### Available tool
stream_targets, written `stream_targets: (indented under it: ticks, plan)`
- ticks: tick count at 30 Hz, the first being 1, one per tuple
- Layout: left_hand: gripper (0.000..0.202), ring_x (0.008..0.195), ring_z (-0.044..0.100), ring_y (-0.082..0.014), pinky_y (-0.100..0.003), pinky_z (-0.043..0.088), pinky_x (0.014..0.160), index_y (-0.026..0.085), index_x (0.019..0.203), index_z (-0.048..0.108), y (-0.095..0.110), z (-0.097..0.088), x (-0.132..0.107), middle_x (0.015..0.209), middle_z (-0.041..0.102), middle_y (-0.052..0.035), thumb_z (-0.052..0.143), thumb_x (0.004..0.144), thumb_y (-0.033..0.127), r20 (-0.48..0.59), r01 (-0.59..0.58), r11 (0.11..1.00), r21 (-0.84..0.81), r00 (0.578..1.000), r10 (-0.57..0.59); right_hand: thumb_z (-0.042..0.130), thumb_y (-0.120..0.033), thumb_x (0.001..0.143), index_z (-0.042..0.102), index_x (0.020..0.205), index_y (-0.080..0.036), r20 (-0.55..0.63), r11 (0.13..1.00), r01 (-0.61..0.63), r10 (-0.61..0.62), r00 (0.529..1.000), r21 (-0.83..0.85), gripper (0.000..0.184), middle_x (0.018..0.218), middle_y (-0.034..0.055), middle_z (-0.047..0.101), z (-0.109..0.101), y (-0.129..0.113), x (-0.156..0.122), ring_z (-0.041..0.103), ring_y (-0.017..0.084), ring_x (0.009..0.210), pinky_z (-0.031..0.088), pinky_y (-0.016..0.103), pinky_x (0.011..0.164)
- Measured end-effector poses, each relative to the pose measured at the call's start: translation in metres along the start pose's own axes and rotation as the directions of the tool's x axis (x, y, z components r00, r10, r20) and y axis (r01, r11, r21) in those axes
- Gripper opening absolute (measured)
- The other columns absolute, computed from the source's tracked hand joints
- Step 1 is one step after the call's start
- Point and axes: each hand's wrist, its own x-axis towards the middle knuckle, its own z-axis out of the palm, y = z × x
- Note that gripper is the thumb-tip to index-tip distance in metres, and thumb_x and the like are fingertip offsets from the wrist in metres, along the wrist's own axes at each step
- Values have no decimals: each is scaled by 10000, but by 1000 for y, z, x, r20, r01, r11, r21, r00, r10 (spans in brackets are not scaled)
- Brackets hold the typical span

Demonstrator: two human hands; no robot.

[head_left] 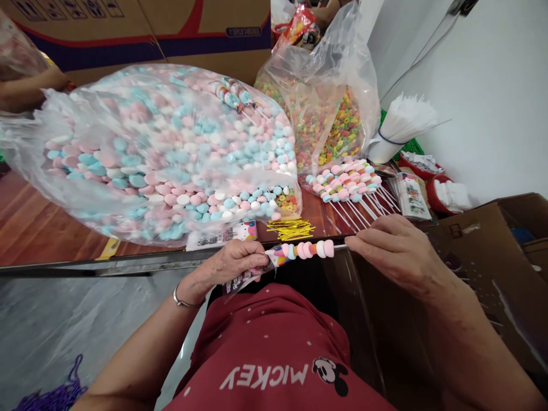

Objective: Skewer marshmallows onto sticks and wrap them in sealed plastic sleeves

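In the head view, the skewer (306, 250) lies between the two hands, roughly level, just off the front edge of the tabletop (47, 222). The left hand (242, 260) is closed around the printed wrapper (244, 281); the skewer's left end sits inside the wrapper's mouth. The right hand (398, 245) is pinched, thumb against fingers, on the bare stick at the opposite end. On the tabletop, yellow ties (293, 229) lie just beyond the skewer, with a stack of wrappers (220, 235) to their left. A large marshmallow bag (171, 148) covers the left and centre; a ring-candy bag (325, 108) stands behind more skewers (346, 181). A cup of sticks (381, 149) stands at right. A carton (141, 34) rises behind, a pale wall (483, 103) bounds the right side, and grey floor (128, 325) shows below left.
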Motion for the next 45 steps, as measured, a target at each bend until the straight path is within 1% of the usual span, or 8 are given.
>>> stream_targets:
  ticks: [10, 20, 24, 30, 35, 38, 41, 45]
  plan:
    - [363, 418, 431, -56, -154, 321, 399, 152, 702, 602, -6, -7, 0, 559, 630, -1, 593, 876, 471, -89, -76, 993, 86, 993, 83, 494, -201, 1002, 653, 1008, -224, -16, 1000, 3, -2, 1000, 28, 162, 809, 32, 696, 4, 5, 4, 535, 173, 701, 429, 341, 662]
    - [362, 500, 493, -75, -164, 373, 471, 155, 721, 646, 0, -11, 0, 602, 631, -9, 549, 932, 432, 41, -173, 944, 279, 985, 168, 479, -189, 984, 654, 848, -206, 50, 982, -11, 1, 999, 187, 223, 717, 23, 625, 12, 14, 12, 514, 166, 677, 410, 322, 671]
    - [330, 497, 491, -76, -164, 379, 467, 156, 760, 662, 2, -7, 4, 613, 632, -8, 555, 929, 418, 76, -152, 957, 246, 988, 137, 444, -203, 991, 632, 780, -192, 140, 958, -80, 43, 989, 275, 283, 666, 12, 565, 23, 10, 16, 491, 163, 661, 380, 298, 648]
    - [258, 564, 541, -97, -175, 423, 514, 152, 862, 686, 2, -4, 7, 688, 674, -24, 604, 895, 394, 86, -127, 981, 146, 990, 116, 416, -210, 1004, 613, 822, -182, 237, 870, -246, 155, 959, 427, 270, 766, 23, 642, 33, -2, 20, 572, 144, 711, 412, 256, 676]
    - [324, 544, 481, -92, -179, 406, 485, 146, 1029, 672, -4, 4, 5, 682, 602, 11, 674, 833, 404, 79, -14, 1000, 4, 997, 14, 410, -225, 1018, 632, 829, -183, 75, 974, -120, 107, 991, 191, 295, 716, 33, 605, 35, -10, 25, 486, 170, 687, 367, 300, 677]
    - [369, 607, 512, -107, -194, 441, 528, 142, 1064, 665, -12, 15, 4, 764, 621, -6, 691, 807, 406, 81, 7, 997, -81, 997, 0, 399, -219, 1029, 654, 868, -186, 30, 990, 13, -17, 999, 137, 303, 698, 33, 607, 34, -9, 28, 452, 173, 672, 338, 313, 669]
    - [345, 669, 527, -119, -212, 456, 597, 143, 1056, 678, -16, 25, 1, 812, 641, -21, 702, 802, 375, 60, -35, 996, -77, 997, 40, 385, -223, 1031, 648, 830, -186, 164, 972, 31, -70, 984, 233, 334, 730, 31, 632, 34, -7, 31, 480, 164, 682, 326, 304, 660]
    - [331, 789, 562, -151, -252, 471, 713, 156, 1076, 675, -15, 35, -5, 921, 662, -42, 694, 813, 357, -39, -49, 995, -82, 998, 46, 455, -195, 959, 613, 740, -181, 498, 887, -274, 58, 865, 372, 270, 665, -16, 608, 33, -11, 40, 500, 124, 601, 298, 258, 597]
